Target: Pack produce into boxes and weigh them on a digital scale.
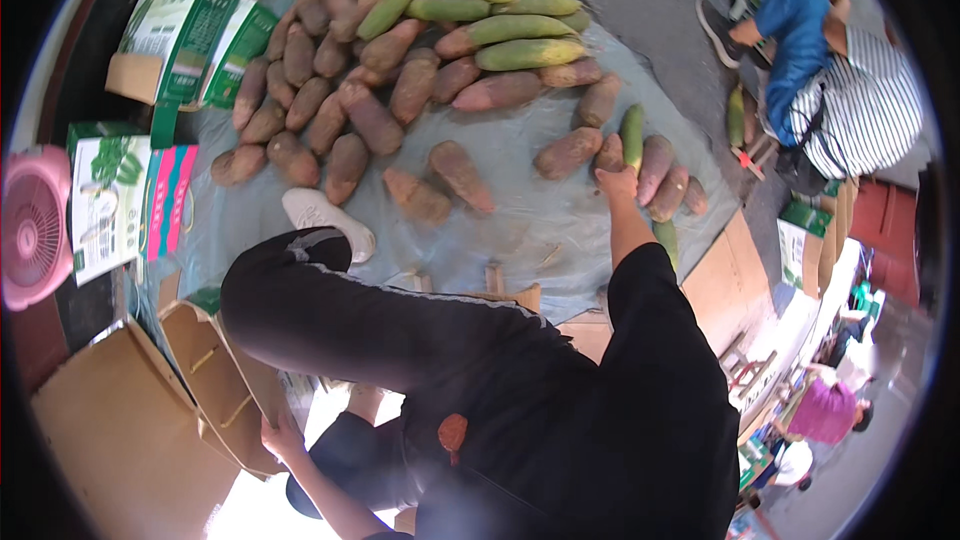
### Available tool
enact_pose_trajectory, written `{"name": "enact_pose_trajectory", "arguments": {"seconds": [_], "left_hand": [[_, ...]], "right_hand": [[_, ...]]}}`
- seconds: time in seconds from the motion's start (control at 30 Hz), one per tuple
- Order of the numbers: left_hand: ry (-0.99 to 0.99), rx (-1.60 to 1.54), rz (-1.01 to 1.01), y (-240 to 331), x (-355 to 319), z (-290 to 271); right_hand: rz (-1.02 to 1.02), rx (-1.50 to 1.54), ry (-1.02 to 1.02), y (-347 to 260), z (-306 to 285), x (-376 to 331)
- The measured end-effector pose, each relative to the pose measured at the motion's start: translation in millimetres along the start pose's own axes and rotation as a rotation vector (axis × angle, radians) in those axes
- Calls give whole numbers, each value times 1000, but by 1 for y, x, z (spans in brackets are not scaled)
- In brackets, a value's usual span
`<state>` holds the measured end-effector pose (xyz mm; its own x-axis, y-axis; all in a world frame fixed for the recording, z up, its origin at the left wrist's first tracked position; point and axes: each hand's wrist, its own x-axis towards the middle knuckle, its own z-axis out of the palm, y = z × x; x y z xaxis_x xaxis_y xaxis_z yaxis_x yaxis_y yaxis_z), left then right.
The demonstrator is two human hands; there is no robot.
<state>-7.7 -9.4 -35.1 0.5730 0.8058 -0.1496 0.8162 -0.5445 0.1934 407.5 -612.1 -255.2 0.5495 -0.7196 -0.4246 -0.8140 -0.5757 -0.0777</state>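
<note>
My right hand [618, 180] reaches forward onto a cluster of reddish-brown shoots [660, 175] lying on a grey plastic sheet [510, 230]; its fingers rest on one of them [608, 154], next to a green shoot [631, 133]. My left hand [283, 437] grips the edge of an open cardboard box [215, 385] at the lower left. My bent leg in dark trousers [350, 310] and white shoe [328, 220] stretch across the middle.
A large pile of brown and green shoots [400, 50] covers the far sheet. Printed green-and-white cartons [190, 40] and a pink fan [35, 225] stand at left. Another person in blue trousers and a striped top [840, 80] crouches at upper right. Flat cardboard [730, 285] lies right.
</note>
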Motion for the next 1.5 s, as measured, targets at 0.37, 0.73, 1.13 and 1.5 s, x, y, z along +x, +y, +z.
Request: {"name": "enact_pose_trajectory", "arguments": {"seconds": [0.37,0.73,1.13,1.5], "left_hand": [[38,-1,-64,15,-12,-4],[23,29,-145,54,-19,-4],[94,112,-64,53,-34,10],[36,139,7,47,-26,3]], "right_hand": [[294,558,-298,8,49,31],[328,816,-612,34,44,-6],[-750,715,-690,-151,-59,-179],[-2573,170,-547,-294,-109,-542]]}}
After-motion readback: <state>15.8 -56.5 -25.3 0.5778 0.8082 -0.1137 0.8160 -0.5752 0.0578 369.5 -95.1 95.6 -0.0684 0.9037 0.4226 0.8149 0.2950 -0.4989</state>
